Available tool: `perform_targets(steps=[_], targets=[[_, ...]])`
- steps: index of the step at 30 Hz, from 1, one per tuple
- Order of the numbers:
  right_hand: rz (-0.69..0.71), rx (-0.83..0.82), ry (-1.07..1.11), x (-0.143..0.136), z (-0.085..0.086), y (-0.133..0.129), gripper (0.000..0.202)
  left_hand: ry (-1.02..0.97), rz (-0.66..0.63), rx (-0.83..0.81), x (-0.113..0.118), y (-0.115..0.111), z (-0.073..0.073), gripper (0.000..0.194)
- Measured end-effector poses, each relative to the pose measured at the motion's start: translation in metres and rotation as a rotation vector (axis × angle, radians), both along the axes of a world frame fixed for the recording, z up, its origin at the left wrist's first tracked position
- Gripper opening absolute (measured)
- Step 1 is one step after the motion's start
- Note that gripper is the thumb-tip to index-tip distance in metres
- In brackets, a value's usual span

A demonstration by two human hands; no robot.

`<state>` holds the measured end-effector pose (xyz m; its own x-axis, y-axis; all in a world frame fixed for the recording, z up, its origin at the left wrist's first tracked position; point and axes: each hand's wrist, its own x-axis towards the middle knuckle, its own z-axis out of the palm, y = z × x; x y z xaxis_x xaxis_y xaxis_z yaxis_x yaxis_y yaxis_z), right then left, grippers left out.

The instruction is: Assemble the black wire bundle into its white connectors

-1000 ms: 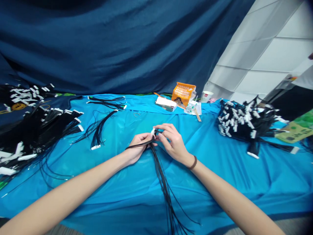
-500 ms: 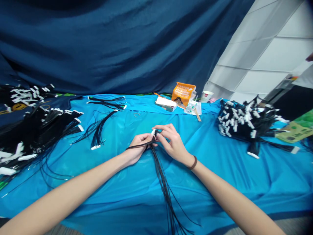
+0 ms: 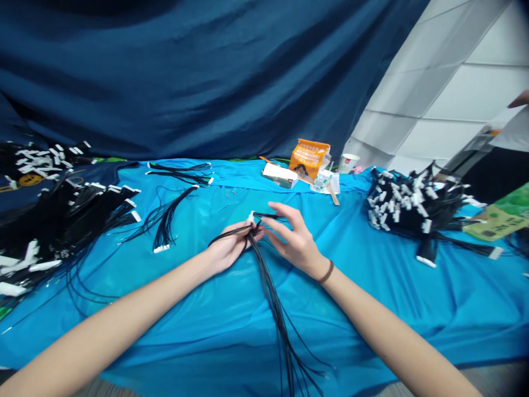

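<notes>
A white connector [image 3: 252,216] tops a bundle of thin black wires [image 3: 269,286], which hangs down over the cloth toward the front edge. My left hand [image 3: 229,247] is closed around the bundle just below the connector, and a few wires loop across its fingers. Close by on the right, my right hand [image 3: 294,238] has its fingers apart. A few short wires stick out from the connector and run behind its fingers; whether the fingertips touch them is hard to tell.
Piles of black wire harnesses with white connectors lie left [image 3: 82,212] and right [image 3: 405,204]. Loose harnesses [image 3: 165,226] rest left of centre. Farther back stand an orange pouch [image 3: 309,157], a small box [image 3: 280,174] and a paper cup [image 3: 349,162]. Another person's hand [image 3: 519,100] shows far right.
My right hand has drawn away from the connector and spread its fingers. My left hand has shifted slightly left with the wires. The other person's hand reaches further into view.
</notes>
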<state>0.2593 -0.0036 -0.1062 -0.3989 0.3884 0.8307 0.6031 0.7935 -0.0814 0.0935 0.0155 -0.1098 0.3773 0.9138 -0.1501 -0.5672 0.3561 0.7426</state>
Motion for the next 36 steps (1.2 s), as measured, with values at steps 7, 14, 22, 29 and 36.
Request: perform_targets(steps=[7, 14, 22, 29, 36], targets=[[0.11, 0.177, -0.42, 0.003, 0.002, -0.002, 0.025, 0.025, 0.026, -0.081, -0.003, 0.005, 0.0, 0.015], [0.139, 0.214, -0.45, 0.0, 0.003, -0.003, 0.023, 0.019, 0.023, -0.114, -0.002, 0.003, 0.004, 0.018], [0.152, -0.124, 0.058, -0.008, 0.004, -0.004, 0.014, 0.024, 0.067, -0.028, -0.001, 0.002, 0.0, 0.011], [0.316, -0.684, 1.189, 0.003, 0.025, 0.004, 0.014, 0.043, 0.155, 0.038, -0.001, 0.001, -0.002, 0.007], [0.041, -0.463, 1.067, 0.015, 0.031, 0.003, 0.016, 0.133, 0.117, 0.141, -0.002, 0.002, -0.009, 0.012]])
